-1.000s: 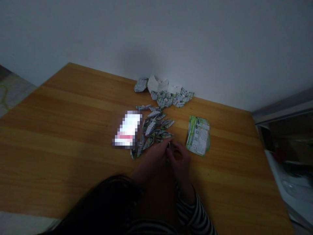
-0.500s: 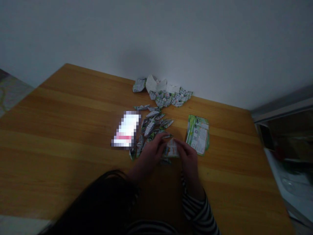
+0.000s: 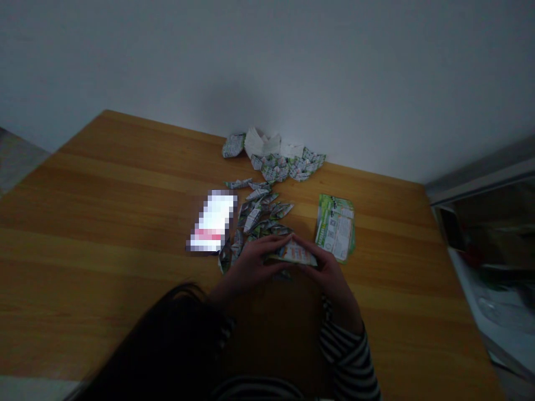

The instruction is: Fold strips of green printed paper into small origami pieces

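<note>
Wooden tabletop [image 3: 104, 223]: folded printed paper [image 3: 293, 254] crosswise between hands, long axis side to side, ends gripped. Left hand [image 3: 249, 266] and right hand [image 3: 329, 272] together, equally near paper.

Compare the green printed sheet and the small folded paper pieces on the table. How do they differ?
The green printed sheet lies flat and open, while the folded paper pieces are creased into pointed shapes. The sheet is one piece, larger than any folded piece; the pieces lie in a loose heap. Both carry green print and rest on the wooden table.
</note>
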The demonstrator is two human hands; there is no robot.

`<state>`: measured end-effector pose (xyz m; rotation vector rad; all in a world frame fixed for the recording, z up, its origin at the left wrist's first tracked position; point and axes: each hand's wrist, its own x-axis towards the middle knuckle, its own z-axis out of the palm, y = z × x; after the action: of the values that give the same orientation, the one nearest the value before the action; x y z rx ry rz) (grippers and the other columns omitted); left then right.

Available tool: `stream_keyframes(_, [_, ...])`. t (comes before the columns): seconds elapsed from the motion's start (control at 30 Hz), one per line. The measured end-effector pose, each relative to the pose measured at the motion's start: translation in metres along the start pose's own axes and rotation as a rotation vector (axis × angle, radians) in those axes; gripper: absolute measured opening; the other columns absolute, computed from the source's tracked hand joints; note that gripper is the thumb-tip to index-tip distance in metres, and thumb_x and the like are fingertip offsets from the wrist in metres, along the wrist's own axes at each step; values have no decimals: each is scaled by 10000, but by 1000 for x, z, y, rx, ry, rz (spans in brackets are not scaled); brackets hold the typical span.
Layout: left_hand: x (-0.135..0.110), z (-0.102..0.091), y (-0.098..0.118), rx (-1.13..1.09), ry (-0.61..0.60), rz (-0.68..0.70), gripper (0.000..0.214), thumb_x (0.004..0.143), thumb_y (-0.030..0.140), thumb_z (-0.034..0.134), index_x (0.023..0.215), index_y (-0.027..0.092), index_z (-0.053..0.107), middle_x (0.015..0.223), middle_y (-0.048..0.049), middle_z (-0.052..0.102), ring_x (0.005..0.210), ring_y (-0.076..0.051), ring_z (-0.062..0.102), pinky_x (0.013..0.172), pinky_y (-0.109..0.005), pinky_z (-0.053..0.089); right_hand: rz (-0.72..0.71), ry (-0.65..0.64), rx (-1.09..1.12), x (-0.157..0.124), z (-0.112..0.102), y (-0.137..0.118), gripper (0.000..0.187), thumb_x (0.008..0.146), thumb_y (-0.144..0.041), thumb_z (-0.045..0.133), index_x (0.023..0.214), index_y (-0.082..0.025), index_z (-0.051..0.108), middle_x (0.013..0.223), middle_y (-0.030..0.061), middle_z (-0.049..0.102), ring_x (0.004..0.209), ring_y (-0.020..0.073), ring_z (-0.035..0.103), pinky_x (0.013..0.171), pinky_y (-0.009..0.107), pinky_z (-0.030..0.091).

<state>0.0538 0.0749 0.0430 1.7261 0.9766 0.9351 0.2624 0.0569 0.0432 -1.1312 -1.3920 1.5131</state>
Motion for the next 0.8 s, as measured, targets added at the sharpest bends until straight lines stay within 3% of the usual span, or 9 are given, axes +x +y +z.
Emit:
stream_keyframes(0.13, [0, 1, 0, -32, 11, 4, 501, 793, 233, 718, 1279, 222, 597, 1251, -103, 655, 1111, -214, 632, 983, -336, 471, -5, 21, -41, 2, 0, 1, 472, 804, -350, 710, 1263, -292, 618, 1314, 42, 620, 1205, 260, 579, 1022, 401, 453])
stream_keyframes(0.3, [1, 2, 3, -107, 43, -41, 393, 837, 219, 660, 1229, 208, 640, 1222, -98, 674, 1090, -207, 645, 965, -326, 483, 39, 146, -58, 4, 7, 6, 329, 853, -337, 649, 1177, -288, 674, 1208, 12, 689, 1146, 253, 621, 1005, 430, 461])
stream_keyframes(0.53, [4, 7, 8, -350, 159, -305, 265, 823, 255, 656, 1056, 157, 736, 1115, -90, 731, 1044, -231, 671, 935, -329, 511, -2, 313, -54, 8, 24, 11, 297, 833, -300, 659, 1125, -268, 699, 1154, 22, 714, 1065, 232, 656, 910, 384, 523])
stream_keyframes(0.67, [3, 5, 3, -418, 169, -415, 256, 785, 265, 693, 1002, 138, 740, 1057, -98, 748, 948, -228, 694, 839, -311, 540, -23, 321, -92, 9, 25, 12, 253, 844, -300, 638, 1084, -261, 709, 1092, 18, 733, 1009, 220, 668, 903, 374, 516])
stream_keyframes(0.8, [1, 3, -3, -425, 100, -441, 220, 785, 255, 688, 968, 139, 727, 972, -82, 756, 837, -190, 694, 763, -280, 535, 9, 295, -122, 8, 21, 14, 212, 850, -307, 626, 1034, -256, 717, 1019, 20, 739, 928, 212, 673, 820, 337, 528])
